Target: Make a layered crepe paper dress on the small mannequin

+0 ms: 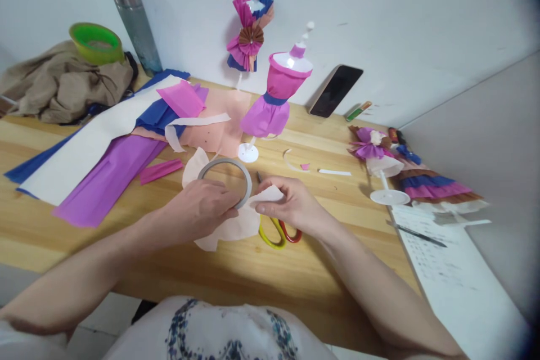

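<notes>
Near the front edge of the desk [236, 278], the left hand [208, 205] grip pinches a grey ring-shaped roll [248, 180], hiding its lower part. The right hand [291, 205] grip pinches a pale paper piece [270, 196], obscuring the scissors [282, 232] midway.

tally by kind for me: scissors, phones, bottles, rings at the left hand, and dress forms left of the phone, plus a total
Scissors: 1
Phone: 1
Bottle: 1
Grey ring at the left hand: 1
Dress forms left of the phone: 2
Total: 6
</notes>
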### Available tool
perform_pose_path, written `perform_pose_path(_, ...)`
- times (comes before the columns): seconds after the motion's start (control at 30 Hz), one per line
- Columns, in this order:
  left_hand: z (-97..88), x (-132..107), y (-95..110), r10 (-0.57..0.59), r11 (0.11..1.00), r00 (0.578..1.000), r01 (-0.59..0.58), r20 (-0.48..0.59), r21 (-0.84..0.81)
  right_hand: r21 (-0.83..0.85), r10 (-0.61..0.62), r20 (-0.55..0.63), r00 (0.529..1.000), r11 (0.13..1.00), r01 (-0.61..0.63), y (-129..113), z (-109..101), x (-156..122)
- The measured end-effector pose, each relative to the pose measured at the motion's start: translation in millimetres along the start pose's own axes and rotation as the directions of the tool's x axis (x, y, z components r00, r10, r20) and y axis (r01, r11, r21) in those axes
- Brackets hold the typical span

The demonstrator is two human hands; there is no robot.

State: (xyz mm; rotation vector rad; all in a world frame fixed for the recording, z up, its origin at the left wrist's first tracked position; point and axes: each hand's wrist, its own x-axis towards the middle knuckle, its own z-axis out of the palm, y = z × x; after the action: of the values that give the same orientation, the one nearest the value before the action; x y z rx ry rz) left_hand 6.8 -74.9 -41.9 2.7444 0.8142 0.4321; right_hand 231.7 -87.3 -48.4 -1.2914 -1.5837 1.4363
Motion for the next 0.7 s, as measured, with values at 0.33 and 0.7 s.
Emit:
perform_pose_path(0.33, -4.5, 5.1, -3.0, -0.079, 0.937, 0.995, 0.093, 0.056, -0.336, 0.12, -0.005, 0.025, 1.0, 0.993, 0.002, -8.3, 8.7, -5.9)
perform_pose_path(0.7, -11.0, 8.9, -1.7, -0.197, 0.714, 0.942, 0.328, 0.273, -0.618, 0.104, -0.094, -0.012, 0.995, 0.99, 0.095, -5.2, 12.0, -7.0)
